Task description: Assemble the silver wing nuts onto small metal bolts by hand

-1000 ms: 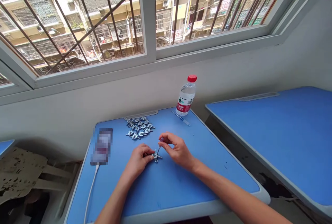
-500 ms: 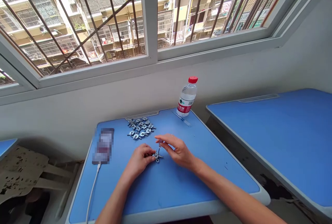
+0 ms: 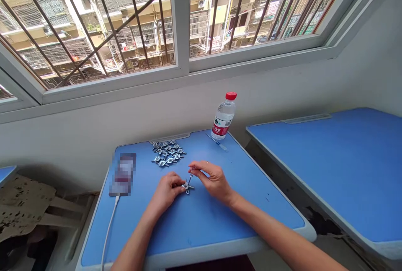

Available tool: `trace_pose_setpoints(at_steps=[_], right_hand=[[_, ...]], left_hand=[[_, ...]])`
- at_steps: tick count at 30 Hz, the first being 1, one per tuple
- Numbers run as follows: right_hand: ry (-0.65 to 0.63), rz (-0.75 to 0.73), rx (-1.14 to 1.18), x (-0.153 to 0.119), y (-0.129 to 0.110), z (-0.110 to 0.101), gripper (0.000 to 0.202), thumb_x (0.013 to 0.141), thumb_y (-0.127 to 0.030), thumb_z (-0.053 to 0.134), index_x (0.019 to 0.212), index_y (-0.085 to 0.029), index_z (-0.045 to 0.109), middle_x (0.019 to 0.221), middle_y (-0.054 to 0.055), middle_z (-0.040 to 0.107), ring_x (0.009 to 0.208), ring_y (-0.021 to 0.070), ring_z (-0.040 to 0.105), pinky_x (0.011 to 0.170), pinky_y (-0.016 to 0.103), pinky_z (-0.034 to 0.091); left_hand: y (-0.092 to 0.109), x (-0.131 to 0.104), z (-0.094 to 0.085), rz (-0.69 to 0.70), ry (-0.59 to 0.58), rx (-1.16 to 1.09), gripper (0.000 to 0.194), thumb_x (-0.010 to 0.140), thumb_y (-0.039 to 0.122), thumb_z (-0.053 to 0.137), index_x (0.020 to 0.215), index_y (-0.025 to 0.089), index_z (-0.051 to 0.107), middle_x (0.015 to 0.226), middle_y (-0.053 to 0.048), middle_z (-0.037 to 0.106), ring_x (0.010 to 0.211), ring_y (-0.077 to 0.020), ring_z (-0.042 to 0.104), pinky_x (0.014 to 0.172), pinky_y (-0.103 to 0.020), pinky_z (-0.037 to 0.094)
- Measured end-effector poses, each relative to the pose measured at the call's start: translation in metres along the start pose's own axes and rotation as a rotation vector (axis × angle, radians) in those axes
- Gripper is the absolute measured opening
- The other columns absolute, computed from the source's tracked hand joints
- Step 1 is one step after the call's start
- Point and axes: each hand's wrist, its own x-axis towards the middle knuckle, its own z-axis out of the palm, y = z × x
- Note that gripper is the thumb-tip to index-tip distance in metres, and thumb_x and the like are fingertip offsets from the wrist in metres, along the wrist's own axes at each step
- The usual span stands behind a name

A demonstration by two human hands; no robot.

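On the blue desk, my left hand (image 3: pixel 169 189) pinches a small silvery metal fitting (image 3: pixel 187 187), which has a ring at its near side and prongs sticking out. My right hand (image 3: pixel 212 179) is closed, thumb and fingertips around the handle of a small screwdriver (image 3: pixel 190 177). The slim shaft slants down to the fitting; its exact contact point is too small to make out. Beyond my hands lies a pile of similar metal fittings (image 3: pixel 168 153).
A phone (image 3: pixel 123 174) with a white charging cable (image 3: pixel 109 231) lies at the left of the desk (image 3: pixel 220 229). A red-capped water bottle (image 3: pixel 223 118) stands at the back right, a pen (image 3: pixel 217 143) beside it. Another blue desk (image 3: pixel 329 166) is to the right, below the barred window.
The whole view has shifted slightly. Both hands keep their grips on the fitting and the screwdriver, with the screwdriver still slanting onto the fitting.
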Motion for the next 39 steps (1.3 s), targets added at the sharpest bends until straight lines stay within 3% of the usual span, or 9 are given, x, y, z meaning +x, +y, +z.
trace_pose_setpoints(at_steps=[8, 16, 21, 27, 31, 35, 39], right_hand=[[0.019, -0.014, -0.022, 0.0, -0.001, 0.001, 0.015, 0.093, -0.026, 0.055, 0.096, -0.022, 0.069, 0.077, 0.003, 0.072, 0.069, 0.0172, 0.067, 0.067, 0.029, 0.053], [0.035, 0.05, 0.121, -0.004, 0.007, 0.005, 0.023, 0.091, -0.02, 0.054, 0.111, -0.023, 0.064, 0.087, 0.004, 0.072, 0.076, 0.0167, 0.069, 0.071, 0.03, 0.057], [0.022, 0.028, 0.08, -0.003, 0.005, 0.003, 0.028, 0.09, -0.018, 0.054, 0.115, -0.024, 0.062, 0.09, 0.004, 0.071, 0.076, 0.0165, 0.066, 0.073, 0.032, 0.056], [-0.026, 0.039, 0.07, -0.002, 0.007, 0.002, 0.03, 0.093, -0.018, 0.048, 0.12, -0.026, 0.059, 0.095, 0.005, 0.07, 0.084, 0.0184, 0.065, 0.075, 0.034, 0.056], [-0.052, 0.013, 0.067, -0.002, 0.006, 0.001, 0.031, 0.094, -0.016, 0.046, 0.12, -0.027, 0.058, 0.094, 0.005, 0.07, 0.084, 0.018, 0.064, 0.077, 0.034, 0.055], [-0.061, -0.009, 0.079, -0.002, 0.005, 0.0, 0.031, 0.095, -0.017, 0.045, 0.121, -0.027, 0.057, 0.094, 0.004, 0.068, 0.086, 0.0179, 0.063, 0.078, 0.034, 0.054], [-0.065, -0.043, 0.064, -0.002, 0.005, 0.0, 0.03, 0.095, -0.018, 0.044, 0.121, -0.026, 0.056, 0.094, 0.005, 0.068, 0.089, 0.0185, 0.063, 0.081, 0.035, 0.053]], left_hand=[[-0.001, 0.001, 0.001, 0.022, 0.01, 0.012, 0.013, 0.073, 0.02, 0.066, 0.083, 0.017, 0.075, 0.085, -0.003, 0.062, 0.073, -0.0155, 0.056, 0.069, -0.026, 0.043], [0.013, -0.003, 0.001, 0.019, 0.03, 0.022, 0.013, 0.074, 0.022, 0.065, 0.084, 0.015, 0.07, 0.082, -0.002, 0.057, 0.068, -0.0139, 0.053, 0.064, -0.025, 0.041], [0.02, -0.006, 0.003, 0.02, 0.076, 0.145, 0.007, 0.076, 0.023, 0.064, 0.077, 0.017, 0.064, 0.081, 0.0, 0.056, 0.069, -0.014, 0.051, 0.064, -0.025, 0.039], [0.027, -0.009, 0.005, 0.03, 0.046, 0.339, 0.025, 0.08, 0.034, 0.065, 0.064, 0.018, 0.055, 0.069, 0.002, 0.059, 0.066, -0.0151, 0.052, 0.072, -0.03, 0.036], [0.032, -0.012, -0.003, 0.055, 0.102, 0.293, 0.01, 0.08, 0.027, 0.064, 0.084, 0.019, 0.059, 0.087, -0.001, 0.063, 0.081, -0.0192, 0.056, 0.08, -0.033, 0.039], [0.027, -0.014, -0.007, 0.129, 0.012, 0.131, 0.053, 0.076, 0.013, 0.062, 0.127, 0.024, 0.05, 0.123, -0.006, 0.058, 0.11, -0.0233, 0.053, 0.098, -0.038, 0.037], [0.019, -0.011, 0.0, 0.123, -0.073, 0.102, 0.079, 0.075, 0.006, 0.06, 0.145, 0.027, 0.032, 0.124, -0.006, 0.059, 0.113, -0.024, 0.051, 0.102, -0.04, 0.035]])
